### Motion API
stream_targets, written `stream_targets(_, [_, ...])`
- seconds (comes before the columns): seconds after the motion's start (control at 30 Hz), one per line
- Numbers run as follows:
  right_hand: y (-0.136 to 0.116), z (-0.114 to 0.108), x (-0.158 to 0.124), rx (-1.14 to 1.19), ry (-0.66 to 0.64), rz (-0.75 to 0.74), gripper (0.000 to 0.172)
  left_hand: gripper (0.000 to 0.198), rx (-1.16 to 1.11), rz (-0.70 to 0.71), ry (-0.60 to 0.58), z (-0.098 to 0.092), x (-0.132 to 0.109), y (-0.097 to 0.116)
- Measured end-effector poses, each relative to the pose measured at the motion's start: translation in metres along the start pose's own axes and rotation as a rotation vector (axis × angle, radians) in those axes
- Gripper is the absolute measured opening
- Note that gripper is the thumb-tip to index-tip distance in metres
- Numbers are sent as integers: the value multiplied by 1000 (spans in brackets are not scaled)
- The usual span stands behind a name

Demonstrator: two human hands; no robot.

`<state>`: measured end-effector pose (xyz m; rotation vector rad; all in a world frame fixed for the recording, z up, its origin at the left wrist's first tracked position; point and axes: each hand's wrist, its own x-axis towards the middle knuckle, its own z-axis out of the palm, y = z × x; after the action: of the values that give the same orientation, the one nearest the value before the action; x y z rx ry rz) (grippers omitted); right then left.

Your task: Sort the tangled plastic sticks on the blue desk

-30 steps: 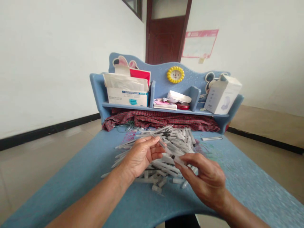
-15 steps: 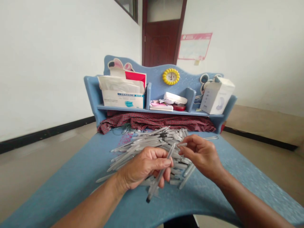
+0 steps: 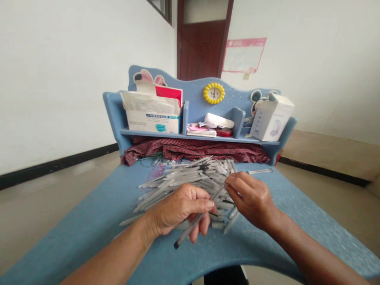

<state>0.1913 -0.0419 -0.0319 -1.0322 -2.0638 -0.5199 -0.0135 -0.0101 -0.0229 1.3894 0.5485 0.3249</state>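
My left hand (image 3: 190,208) pinches a clear ballpoint pen (image 3: 190,229) between thumb and fingers, tilted with its dark end down toward me. At the pen's upper end my right hand (image 3: 249,198) is closed, its fingertips meeting there. They cover the small whitish piece, like a pen cap, seen in them earlier. Under and behind both hands a loose heap of similar pens (image 3: 184,178) lies on the blue desk (image 3: 97,221), mostly clear or whitish with a few dark parts.
A blue shelf (image 3: 142,134) stands along the desk's back, with a face-mask box (image 3: 151,120), a white box (image 3: 271,118), booklets (image 3: 202,132) and a yellow clock (image 3: 213,93). Below it lies a bunched checked cloth (image 3: 202,150). One pen (image 3: 259,171) lies apart at the right.
My right hand has brought the small whitish piece onto the pen's upper end. The pen in my left hand has tilted, its dark end swinging left and its upper end right.
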Motion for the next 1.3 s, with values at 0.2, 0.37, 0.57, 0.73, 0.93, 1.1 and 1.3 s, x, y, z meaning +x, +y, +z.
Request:
stream_targets(0.2, [-4,-11,1,-100,-68,-194,19,23,25,-41,-1,-1,1,-2])
stream_targets(0.37, [0,-32,10,213,-269,-80,15,23,110,-62,-4,-2,-1,3])
stream_targets(0.57, [8,-45,13,591,-473,91,12,26,177,-84,-122,1,-3,8])
stream_targets(0.73, [7,-42,3,562,-493,149,17,27,196,-79,-86,4,-1,4])
stream_targets(0.93, [3,-42,-6,466,-466,73,17,26,213,-91,-58,9,1,3])
stream_targets(1.1, [1,-43,-5,523,-480,63,15,27,246,-108,-59,12,0,6])
stream_targets(1.3, [-2,-21,-9,877,-375,558,19,29,222,-22,7,7,4,3])
